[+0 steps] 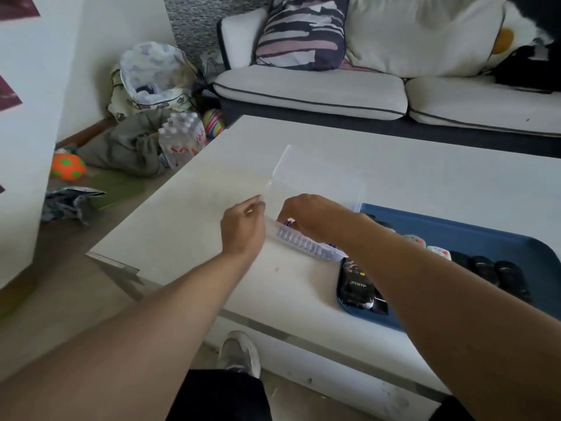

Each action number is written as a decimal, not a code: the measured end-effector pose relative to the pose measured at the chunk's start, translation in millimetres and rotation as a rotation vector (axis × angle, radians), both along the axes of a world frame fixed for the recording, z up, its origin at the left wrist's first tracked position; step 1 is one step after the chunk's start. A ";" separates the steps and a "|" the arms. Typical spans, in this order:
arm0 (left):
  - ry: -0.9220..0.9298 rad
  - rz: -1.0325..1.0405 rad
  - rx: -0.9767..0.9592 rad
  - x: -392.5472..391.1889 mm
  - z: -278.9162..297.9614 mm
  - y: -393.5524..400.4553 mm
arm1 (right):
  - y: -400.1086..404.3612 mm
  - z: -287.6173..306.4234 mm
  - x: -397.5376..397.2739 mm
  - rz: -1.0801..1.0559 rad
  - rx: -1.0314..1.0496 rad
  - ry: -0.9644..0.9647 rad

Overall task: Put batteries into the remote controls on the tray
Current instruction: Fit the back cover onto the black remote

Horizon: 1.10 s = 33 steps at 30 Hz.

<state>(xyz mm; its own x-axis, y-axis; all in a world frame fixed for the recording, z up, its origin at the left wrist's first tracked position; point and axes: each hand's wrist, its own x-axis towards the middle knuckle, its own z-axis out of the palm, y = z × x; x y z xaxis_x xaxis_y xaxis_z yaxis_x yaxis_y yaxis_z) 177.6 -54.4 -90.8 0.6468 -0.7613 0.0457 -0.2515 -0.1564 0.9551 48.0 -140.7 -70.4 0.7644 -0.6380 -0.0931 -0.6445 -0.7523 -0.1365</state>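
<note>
Head view: a clear plastic box (306, 238) sits on the white table (188, 226) near the middle of the frame, its lid (318, 177) raised toward 12 o'clock. The left hand (243, 229) pinches the box's left edge at about 9 o'clock of the box, thumb and fingers curled on the plastic. The right hand (309, 217) reaches down into the box over the row of batteries (303, 240); its fingertips are hidden, so I cannot tell whether it grips anything. At 3 o'clock of the box lies the blue tray (473, 238), touching it, with dark remote controls (356, 284) on it. A sofa (318, 89) stands at 12 o'clock.
</note>
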 end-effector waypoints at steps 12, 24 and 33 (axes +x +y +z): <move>-0.012 0.029 -0.017 5.2 -11.7 -8.4 | -15.6 6.5 23.8 0.123 -0.028 0.181; -0.062 0.033 0.007 7.8 -15.3 -8.1 | -7.3 -2.3 25.4 0.071 -0.051 0.068; -0.074 0.041 0.159 10.4 -18.4 -12.0 | -14.9 33.9 -27.7 -0.323 0.417 -0.722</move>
